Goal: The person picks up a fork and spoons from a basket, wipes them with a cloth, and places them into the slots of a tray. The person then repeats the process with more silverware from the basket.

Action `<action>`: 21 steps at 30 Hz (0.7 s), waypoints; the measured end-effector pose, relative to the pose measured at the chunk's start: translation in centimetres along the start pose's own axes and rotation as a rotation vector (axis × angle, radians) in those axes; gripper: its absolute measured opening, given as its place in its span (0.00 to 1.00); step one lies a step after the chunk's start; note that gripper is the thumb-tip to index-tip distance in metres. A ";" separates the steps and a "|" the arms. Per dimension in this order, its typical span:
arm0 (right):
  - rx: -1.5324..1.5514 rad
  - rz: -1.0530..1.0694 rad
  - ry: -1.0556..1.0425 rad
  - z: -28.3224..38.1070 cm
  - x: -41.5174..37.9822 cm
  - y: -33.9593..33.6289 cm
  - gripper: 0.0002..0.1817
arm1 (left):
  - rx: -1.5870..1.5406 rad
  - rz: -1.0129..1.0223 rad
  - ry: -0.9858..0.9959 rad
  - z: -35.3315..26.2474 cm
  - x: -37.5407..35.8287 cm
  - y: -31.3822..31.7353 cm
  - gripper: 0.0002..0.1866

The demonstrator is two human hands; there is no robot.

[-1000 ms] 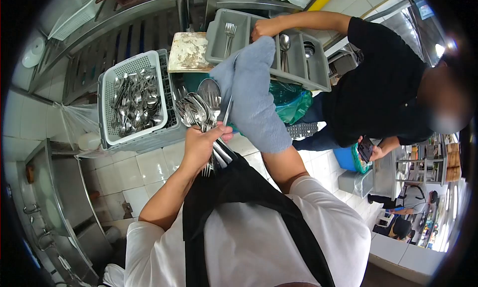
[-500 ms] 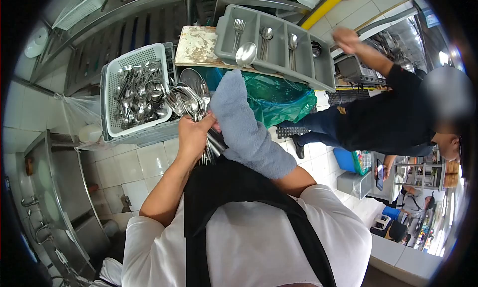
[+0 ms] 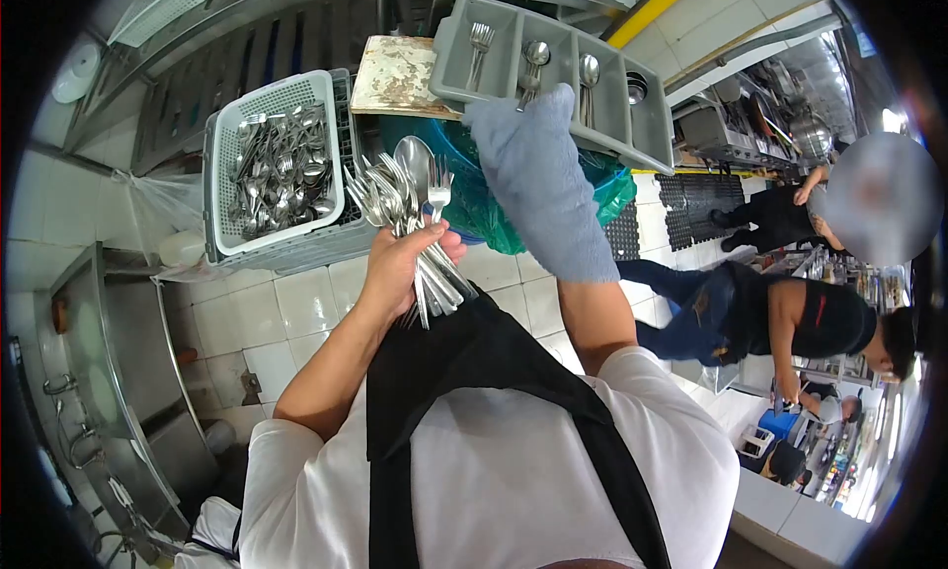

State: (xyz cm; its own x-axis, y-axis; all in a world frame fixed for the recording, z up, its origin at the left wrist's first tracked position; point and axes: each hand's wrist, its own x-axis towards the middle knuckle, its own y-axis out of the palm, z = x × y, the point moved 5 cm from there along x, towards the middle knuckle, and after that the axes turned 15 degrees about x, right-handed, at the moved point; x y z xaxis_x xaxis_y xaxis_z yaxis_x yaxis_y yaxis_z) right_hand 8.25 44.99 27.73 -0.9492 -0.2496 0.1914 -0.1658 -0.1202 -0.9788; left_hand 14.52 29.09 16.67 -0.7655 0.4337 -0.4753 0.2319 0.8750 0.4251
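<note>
My left hand (image 3: 400, 268) is closed around a bundle of spoons and forks (image 3: 400, 199), their heads fanned upward. A grey-blue towel (image 3: 538, 179) covers my right hand entirely; only the forearm (image 3: 592, 317) shows. The towel's tip reaches the near edge of a grey divided cutlery tray (image 3: 647, 125), right by the handle of a spoon (image 3: 533, 61) lying in a compartment. I cannot tell whether the towel grips that spoon. Forks and more spoons lie in the other compartments.
A white plastic basket (image 3: 219, 189) heaped with cutlery stands left of the tray. A worn board (image 3: 400, 75) and a green plastic bag (image 3: 494, 214) lie under the tray. A person in dark clothes (image 3: 790, 317) bends over at right, near black floor mats (image 3: 691, 204).
My towel-covered right hand rose from beside the bundle up to the tray. The person in black left the tray and moved off to the right. My left hand stayed shut on the cutlery.
</note>
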 end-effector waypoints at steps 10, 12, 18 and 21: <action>0.332 -0.305 -0.363 4.9 -5.0 2.1 0.25 | 0.175 -0.113 0.274 -1.8 1.8 1.2 0.08; 0.373 -0.247 -0.317 4.1 -4.7 2.7 0.29 | 0.202 -0.116 0.267 -1.6 1.9 1.6 0.06; 0.486 -0.454 -0.112 2.0 -4.1 1.2 0.32 | 0.203 -0.197 0.176 -2.1 1.1 2.9 0.05; 0.372 -0.065 0.026 2.0 -3.1 -0.1 0.32 | 0.243 -0.140 0.144 -1.6 0.9 3.2 0.06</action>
State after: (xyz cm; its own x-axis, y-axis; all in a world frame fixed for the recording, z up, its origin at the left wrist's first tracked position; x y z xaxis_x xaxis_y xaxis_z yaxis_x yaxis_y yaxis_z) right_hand 11.76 43.84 27.38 -0.9472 -0.2065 0.2454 -0.1216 -0.4768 -0.8706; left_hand 13.60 31.95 18.88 -0.8732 0.2861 -0.3945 0.2420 0.9572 0.1585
